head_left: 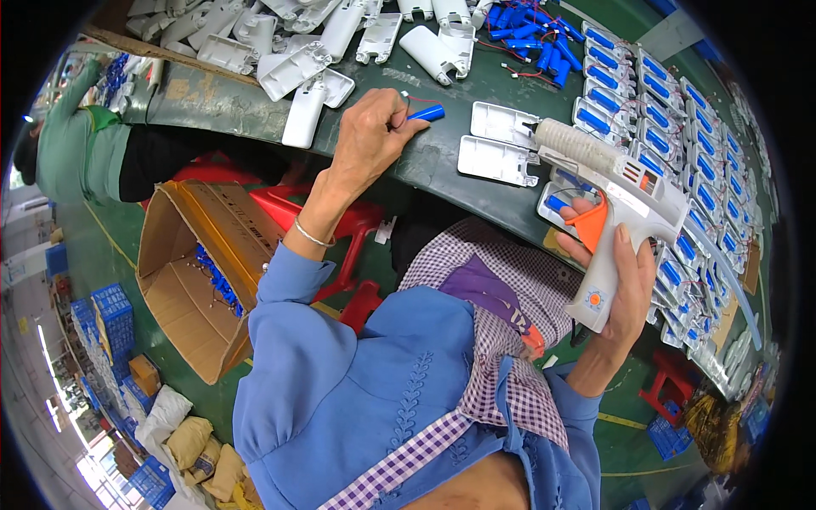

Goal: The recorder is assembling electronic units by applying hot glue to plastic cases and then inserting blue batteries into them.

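My left hand is closed, pinching a small blue cylindrical battery with thin wires above the table edge. My right hand grips a white hot glue gun, its fingers near the orange trigger. The gun's nozzle end points left, over two white plastic half-shells lying one behind the other: a farther shell and a nearer shell. Both of these shells have no battery in them. Partly under the gun lies another shell with a blue battery in it.
Rows of white shells holding blue batteries fill the table's right side. Loose blue batteries lie at the back, beside piled white shells. On the floor, a cardboard box holds blue pieces, near red stools. Another person sits far left.
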Demonstrator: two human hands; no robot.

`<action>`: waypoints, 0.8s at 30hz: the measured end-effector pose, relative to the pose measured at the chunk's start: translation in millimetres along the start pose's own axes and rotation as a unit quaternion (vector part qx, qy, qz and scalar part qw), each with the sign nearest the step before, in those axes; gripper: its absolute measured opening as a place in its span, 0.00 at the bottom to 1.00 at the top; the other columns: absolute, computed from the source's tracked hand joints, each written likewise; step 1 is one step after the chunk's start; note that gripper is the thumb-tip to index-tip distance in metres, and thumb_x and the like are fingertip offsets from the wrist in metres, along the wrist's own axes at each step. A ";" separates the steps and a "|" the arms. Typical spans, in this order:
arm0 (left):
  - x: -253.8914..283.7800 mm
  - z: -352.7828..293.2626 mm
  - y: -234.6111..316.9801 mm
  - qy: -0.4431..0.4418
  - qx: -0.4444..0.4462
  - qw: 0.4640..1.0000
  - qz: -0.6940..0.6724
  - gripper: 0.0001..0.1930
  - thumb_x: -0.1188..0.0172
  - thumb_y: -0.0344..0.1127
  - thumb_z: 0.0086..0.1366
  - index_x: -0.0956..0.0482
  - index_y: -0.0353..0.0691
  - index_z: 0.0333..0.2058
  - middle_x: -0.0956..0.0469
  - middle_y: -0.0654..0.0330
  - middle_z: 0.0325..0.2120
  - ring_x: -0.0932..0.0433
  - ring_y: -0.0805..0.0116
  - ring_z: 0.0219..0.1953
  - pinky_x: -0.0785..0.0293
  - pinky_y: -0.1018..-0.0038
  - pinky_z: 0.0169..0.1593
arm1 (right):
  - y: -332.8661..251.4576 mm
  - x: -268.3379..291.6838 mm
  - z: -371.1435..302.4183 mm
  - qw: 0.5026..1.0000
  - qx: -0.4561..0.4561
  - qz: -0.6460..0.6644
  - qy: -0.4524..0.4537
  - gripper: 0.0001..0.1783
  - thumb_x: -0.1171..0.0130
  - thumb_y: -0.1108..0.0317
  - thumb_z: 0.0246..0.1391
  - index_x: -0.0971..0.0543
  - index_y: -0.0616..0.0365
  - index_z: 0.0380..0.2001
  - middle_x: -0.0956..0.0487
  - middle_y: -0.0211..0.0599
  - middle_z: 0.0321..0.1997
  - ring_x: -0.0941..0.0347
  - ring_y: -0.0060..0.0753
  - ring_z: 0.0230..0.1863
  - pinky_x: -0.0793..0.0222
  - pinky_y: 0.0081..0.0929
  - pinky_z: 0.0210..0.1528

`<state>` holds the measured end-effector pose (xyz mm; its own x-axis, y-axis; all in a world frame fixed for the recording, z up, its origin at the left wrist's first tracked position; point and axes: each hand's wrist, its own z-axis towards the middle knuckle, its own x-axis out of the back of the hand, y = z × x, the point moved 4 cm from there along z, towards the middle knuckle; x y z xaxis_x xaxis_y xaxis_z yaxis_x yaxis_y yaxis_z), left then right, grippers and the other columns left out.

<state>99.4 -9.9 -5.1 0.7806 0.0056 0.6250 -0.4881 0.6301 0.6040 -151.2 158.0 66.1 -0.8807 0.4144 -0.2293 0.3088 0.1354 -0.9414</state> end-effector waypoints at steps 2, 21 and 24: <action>-0.8 -1.5 1.8 0.010 0.000 1.000 0.012 0.19 0.29 0.26 0.45 0.37 0.38 0.20 0.32 0.58 0.16 0.31 0.59 0.22 0.35 0.66 0.25 | 0.2 -0.2 -0.9 1.000 0.002 0.013 -0.003 0.24 0.57 0.68 0.63 0.40 0.75 0.56 0.27 0.64 0.48 0.25 0.54 0.49 0.20 0.42 0.43; -21.7 33.2 46.1 0.006 -0.119 0.993 -0.008 0.10 0.33 0.31 0.51 0.20 0.36 0.33 0.22 0.56 0.32 0.25 0.58 0.38 0.28 0.68 0.41 | 1.7 6.8 -9.1 0.998 0.007 0.055 -0.020 0.23 0.57 0.69 0.63 0.40 0.75 0.56 0.28 0.66 0.49 0.26 0.57 0.50 0.20 0.45 0.44; -39.1 36.7 49.9 -0.031 -0.117 0.993 -0.015 0.10 0.33 0.31 0.50 0.20 0.37 0.32 0.23 0.56 0.33 0.27 0.57 0.40 0.30 0.66 0.43 | -4.0 8.3 -17.1 0.999 0.017 0.049 -0.010 0.24 0.57 0.69 0.63 0.40 0.77 0.56 0.28 0.67 0.49 0.26 0.57 0.50 0.20 0.45 0.44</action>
<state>30.2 -7.1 18.8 0.7642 -0.0602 0.6421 -0.3548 0.7921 0.4966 -153.6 176.3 72.2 -0.8545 0.4058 -0.3244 0.3808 0.0644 -0.9224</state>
